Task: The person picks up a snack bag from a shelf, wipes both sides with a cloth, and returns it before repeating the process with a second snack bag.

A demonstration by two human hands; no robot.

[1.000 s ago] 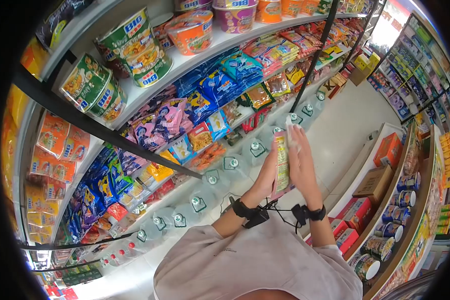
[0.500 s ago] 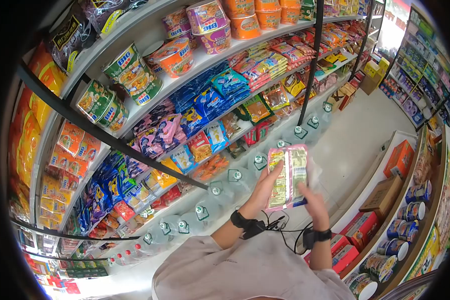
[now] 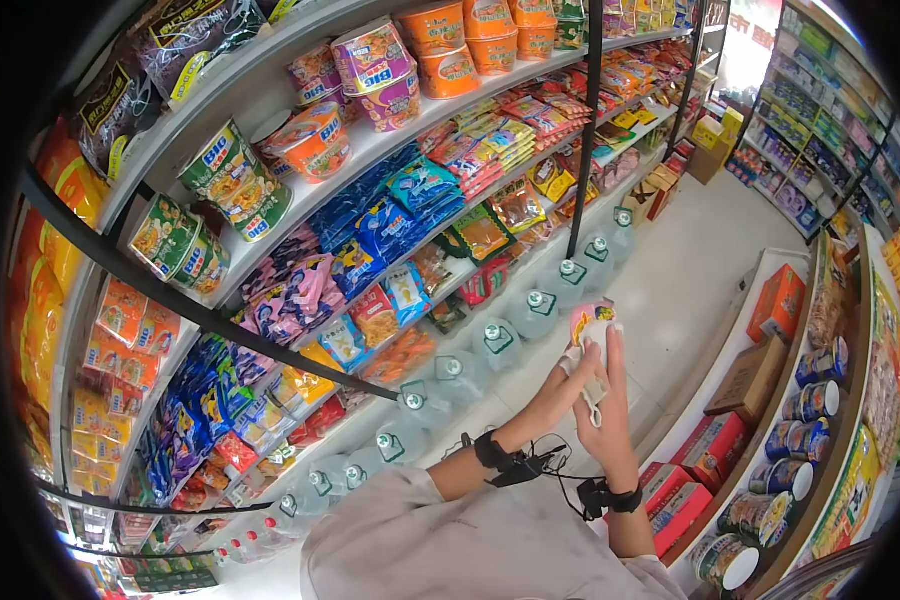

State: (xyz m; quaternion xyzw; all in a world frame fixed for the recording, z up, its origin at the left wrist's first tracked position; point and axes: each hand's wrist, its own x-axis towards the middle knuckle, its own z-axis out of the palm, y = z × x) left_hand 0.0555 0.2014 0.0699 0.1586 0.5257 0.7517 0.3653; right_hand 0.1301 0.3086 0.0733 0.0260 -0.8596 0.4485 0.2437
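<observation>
A pink plastic packet [image 3: 579, 318] with a yellow patch is turned almost edge-on in front of me, pressed between both palms. My left hand [image 3: 565, 385] grips it from the left, thumb side toward me. On the opposite side, my right hand [image 3: 610, 400] lies along it with fingers stretched upward and held together. Whitish, cloth-like material [image 3: 598, 333] shows between the hands, and a cream strip with a small loop hangs below the fingers. Most of the packet is hidden, so its contents cannot be made out.
Shelves with noodle cups [image 3: 370, 60] and snack bags [image 3: 385, 230] curve along the left. Large clear water bottles [image 3: 497, 340] stand in a row on the floor. To the right are red boxes [image 3: 712, 448], a cardboard box [image 3: 748, 375] and blue-and-white tubs [image 3: 810, 400].
The packet has turned from its printed, flat face to nearly edge-on. My right hand has closed in against it from the right, and the view has shifted slightly to the right.
</observation>
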